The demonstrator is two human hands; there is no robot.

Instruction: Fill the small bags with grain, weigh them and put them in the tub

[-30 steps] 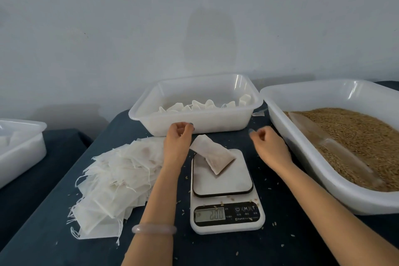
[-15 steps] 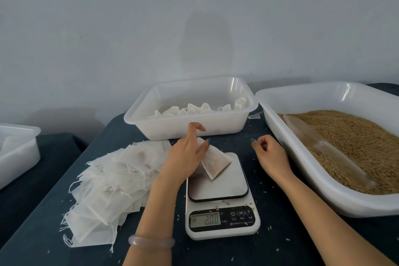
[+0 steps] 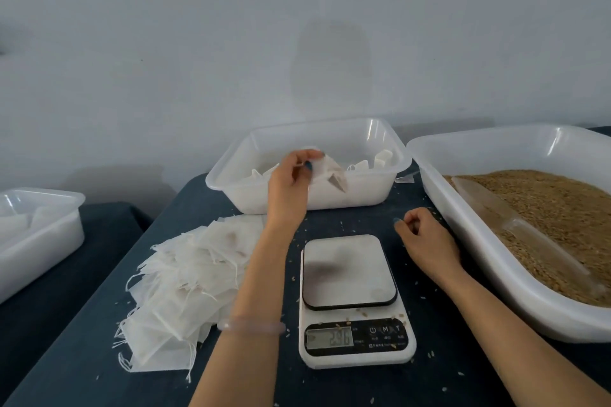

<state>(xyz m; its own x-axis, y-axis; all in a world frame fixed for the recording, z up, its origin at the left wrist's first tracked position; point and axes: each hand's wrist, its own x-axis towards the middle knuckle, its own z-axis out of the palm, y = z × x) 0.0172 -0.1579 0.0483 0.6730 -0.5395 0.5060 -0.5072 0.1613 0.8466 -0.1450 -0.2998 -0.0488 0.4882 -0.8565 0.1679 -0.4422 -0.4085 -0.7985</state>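
Dark blue counter [image 3: 82,357], pale wall [image 3: 297,26]. Left hand [image 3: 287,182] fingers [image 3: 309,165] pinch a translucent grain bag [image 3: 332,173] over the 12 o'clock tub [image 3: 231,188]. Right hand [image 3: 426,238] fingers curl loosely, empty.

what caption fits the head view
Left hand holds a bag over the tub; right hand rests by the scale.

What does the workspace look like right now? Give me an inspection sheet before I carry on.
Surface: dark cloth-covered table; scale platform bare, display blurred.
Job's things: filled bag held at the front of the tub of filled bags; grain tub at right, clear scoop lying in the grain; pile of empty bags at left.
Clutter: loose grains scattered on cloth and scale.
Hands: left hand pinches the filled bag; right hand rests on the cloth, loosely curled, nothing visibly held.
Cables: nothing seen.
Surroundings: plain wall behind; another white tub at far left.
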